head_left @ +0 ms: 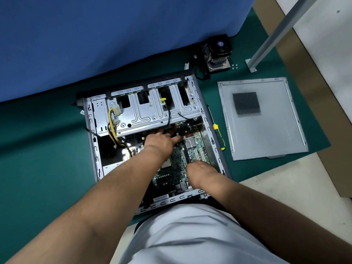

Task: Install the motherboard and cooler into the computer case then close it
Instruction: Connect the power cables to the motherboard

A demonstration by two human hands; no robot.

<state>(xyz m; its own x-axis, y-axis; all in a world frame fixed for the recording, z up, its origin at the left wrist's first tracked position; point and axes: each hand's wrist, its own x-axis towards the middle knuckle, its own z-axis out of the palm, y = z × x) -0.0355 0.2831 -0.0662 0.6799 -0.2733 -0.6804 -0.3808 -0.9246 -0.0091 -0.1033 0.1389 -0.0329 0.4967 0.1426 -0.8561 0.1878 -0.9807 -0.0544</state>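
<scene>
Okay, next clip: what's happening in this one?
A person is seating the motherboard in the open case, which lies on a green mat. The left hand reaches toward the board's far end under the drive cage; the right hand is at its near right part. The cooler, screws, screwdriver and side panel wait outside the case.

No legible text or labels
</scene>
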